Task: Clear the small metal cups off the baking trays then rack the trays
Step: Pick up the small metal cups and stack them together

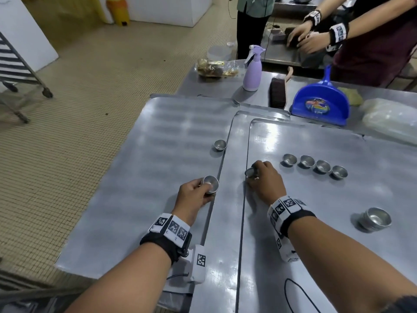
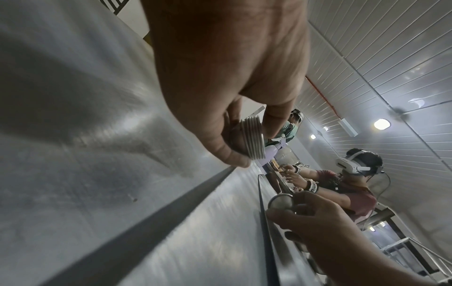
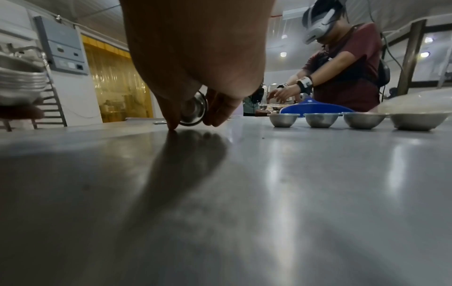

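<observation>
My left hand [image 1: 198,191] grips a nested stack of small metal cups [image 1: 211,183], whose stacked rims [image 2: 253,138] show in the left wrist view, over the right edge of the left baking tray [image 1: 158,141]. My right hand [image 1: 262,180] pinches a single cup [image 1: 250,172], tilted on its side [image 3: 194,110], at the left edge of the right tray [image 1: 316,245]. A row of several cups [image 1: 314,166] stands on that tray beyond my right hand. One lone cup [image 1: 219,144] sits on the left tray. Another stack of cups [image 1: 375,219] stands at the right.
A blue dustpan [image 1: 321,102], a brush [image 1: 278,92], a purple spray bottle [image 1: 253,68] and bagged food [image 1: 214,67] lie at the table's far side. Another person's hands [image 1: 306,38] work beyond. A wheeled tray rack [image 1: 20,71] stands at the left on the tiled floor.
</observation>
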The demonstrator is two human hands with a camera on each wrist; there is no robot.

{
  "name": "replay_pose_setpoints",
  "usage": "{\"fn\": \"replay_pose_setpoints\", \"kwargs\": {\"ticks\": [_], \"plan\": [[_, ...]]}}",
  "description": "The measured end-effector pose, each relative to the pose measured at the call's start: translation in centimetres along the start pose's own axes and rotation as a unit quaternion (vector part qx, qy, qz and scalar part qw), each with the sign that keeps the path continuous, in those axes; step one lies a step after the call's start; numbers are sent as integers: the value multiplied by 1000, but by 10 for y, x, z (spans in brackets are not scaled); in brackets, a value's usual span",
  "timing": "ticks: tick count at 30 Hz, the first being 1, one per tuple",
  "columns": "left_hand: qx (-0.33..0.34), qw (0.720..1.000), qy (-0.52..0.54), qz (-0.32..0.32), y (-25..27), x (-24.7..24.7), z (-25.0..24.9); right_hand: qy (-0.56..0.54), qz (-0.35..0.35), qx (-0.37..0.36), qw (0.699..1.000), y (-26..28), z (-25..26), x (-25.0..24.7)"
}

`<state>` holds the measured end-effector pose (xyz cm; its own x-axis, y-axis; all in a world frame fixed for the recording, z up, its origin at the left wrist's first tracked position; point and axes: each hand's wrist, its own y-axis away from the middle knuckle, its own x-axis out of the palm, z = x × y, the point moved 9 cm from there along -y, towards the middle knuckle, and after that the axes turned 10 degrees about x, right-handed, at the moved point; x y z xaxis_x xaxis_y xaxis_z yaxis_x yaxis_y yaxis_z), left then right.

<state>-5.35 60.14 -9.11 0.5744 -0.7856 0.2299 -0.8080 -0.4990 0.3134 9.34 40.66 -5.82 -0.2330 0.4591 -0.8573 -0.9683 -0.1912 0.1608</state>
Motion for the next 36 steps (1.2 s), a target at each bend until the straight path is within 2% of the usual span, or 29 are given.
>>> {"fn": "replay_pose_setpoints", "kwargs": {"ticks": [12,23,27,30,32,36], "plan": [[12,1000,-5,23,11,9,-8,38,3,-21,999,38,0,-3],[11,1000,-25,11,8,1,-1,49,39,24,998,33,-3,0],[10,1000,-14,2,7,-3,-5,-62,39,11,997,34,23,-4],[-1,1000,5,-11,5,-8,-6,-136,50,-27,989,41,59,1],[-14,999,40,-26,6,-10,-7,-140,60,-70,986,50,84,9],[-22,993,106,-36,7,-9,-12,-73,103,-119,985,65,114,35]]}}
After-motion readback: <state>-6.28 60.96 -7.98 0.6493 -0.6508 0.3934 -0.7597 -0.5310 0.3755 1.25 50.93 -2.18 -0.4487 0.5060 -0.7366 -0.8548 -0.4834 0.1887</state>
